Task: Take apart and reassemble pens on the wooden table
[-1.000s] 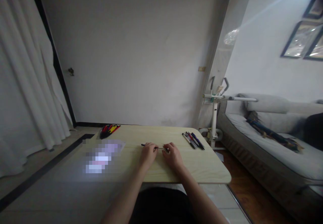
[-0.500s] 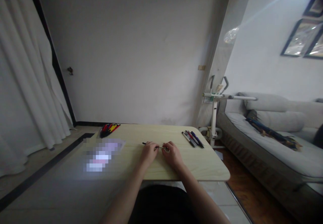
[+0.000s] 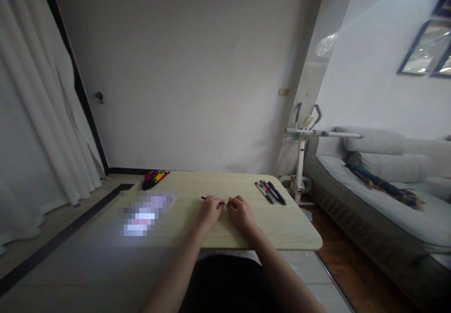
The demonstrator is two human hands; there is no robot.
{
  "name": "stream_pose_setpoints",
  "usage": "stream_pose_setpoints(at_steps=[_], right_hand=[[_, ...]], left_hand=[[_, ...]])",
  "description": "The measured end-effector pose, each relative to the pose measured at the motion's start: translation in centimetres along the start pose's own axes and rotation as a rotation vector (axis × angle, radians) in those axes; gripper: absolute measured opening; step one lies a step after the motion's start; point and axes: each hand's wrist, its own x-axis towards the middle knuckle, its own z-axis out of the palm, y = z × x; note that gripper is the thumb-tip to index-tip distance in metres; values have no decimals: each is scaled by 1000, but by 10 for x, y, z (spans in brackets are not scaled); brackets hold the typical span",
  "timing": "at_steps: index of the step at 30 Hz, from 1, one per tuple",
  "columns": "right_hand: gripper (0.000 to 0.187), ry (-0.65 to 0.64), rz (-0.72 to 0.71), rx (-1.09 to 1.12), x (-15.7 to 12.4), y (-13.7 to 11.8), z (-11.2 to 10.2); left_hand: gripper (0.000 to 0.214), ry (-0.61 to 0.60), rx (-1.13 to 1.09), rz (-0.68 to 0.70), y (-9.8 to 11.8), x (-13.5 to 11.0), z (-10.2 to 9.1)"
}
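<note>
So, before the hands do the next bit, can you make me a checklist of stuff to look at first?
1. Left hand holding the slim dark pen: ok, one end sticks out past the hand.
2. Right hand pinching the thin dark piece: ok, it spans the gap between the hands.
3. Pen and thin piece joined: cannot tell, fingers hide it.
4. Loose pens apart from the hands: ok, they lie towards the table's right side.
5. Red, yellow and black pen-like sticks apart too: ok, far left corner.
</note>
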Motion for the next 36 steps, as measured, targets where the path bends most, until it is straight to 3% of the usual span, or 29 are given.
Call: stream_pose_setpoints(at_steps=[21, 36], right_hand=[[10, -19, 43, -9, 1, -1, -3], [10, 9, 43, -12, 1, 4, 1]], left_hand=[[16, -33, -14, -28, 3, 1, -2], [15, 9, 38, -36, 1, 1, -2]])
